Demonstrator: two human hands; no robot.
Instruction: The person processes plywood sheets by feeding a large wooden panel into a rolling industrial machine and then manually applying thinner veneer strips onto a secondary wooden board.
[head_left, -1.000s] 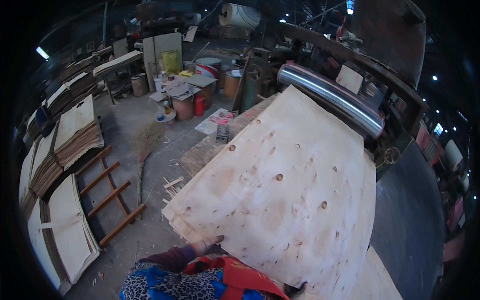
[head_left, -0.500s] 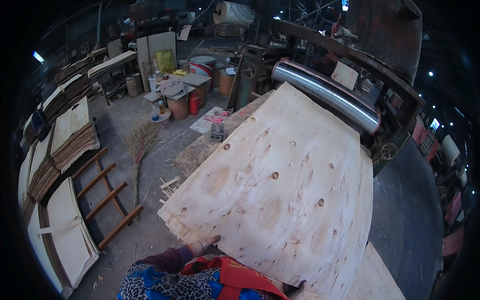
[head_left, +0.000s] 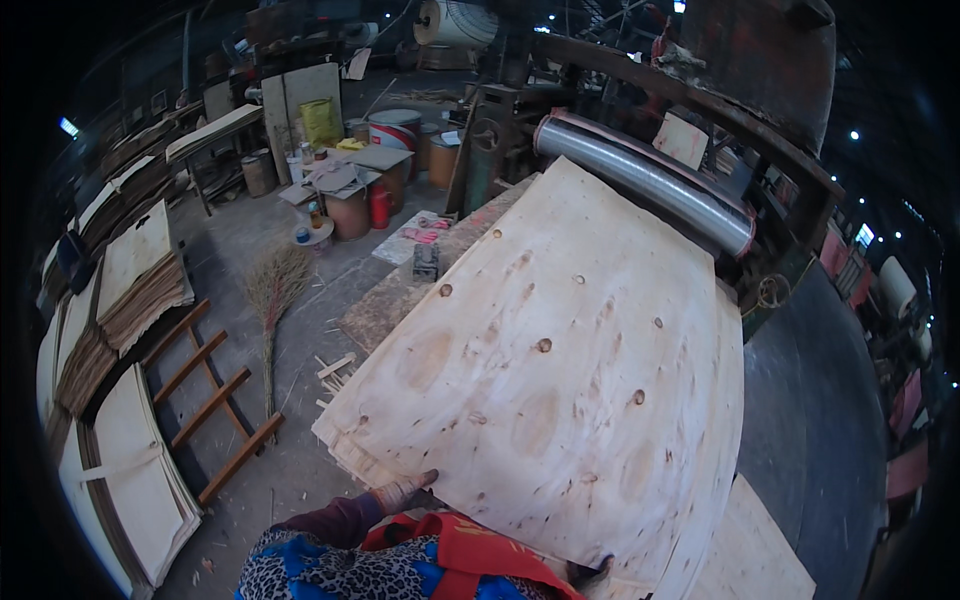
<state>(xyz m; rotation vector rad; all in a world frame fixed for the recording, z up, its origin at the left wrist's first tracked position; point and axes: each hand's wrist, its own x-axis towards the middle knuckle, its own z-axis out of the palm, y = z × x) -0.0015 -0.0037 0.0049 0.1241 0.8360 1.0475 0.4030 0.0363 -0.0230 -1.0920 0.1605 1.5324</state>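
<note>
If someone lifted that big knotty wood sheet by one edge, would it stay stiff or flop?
The wood sheet would probably sag somewhat, since it looks broad and thin. That thinness also suggests it may be fairly light for its size. It might crack near its dark knots.

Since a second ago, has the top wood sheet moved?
No, not visibly: the top wood sheet keeps its place relative to the shiny roller; only the view has shifted.
</note>
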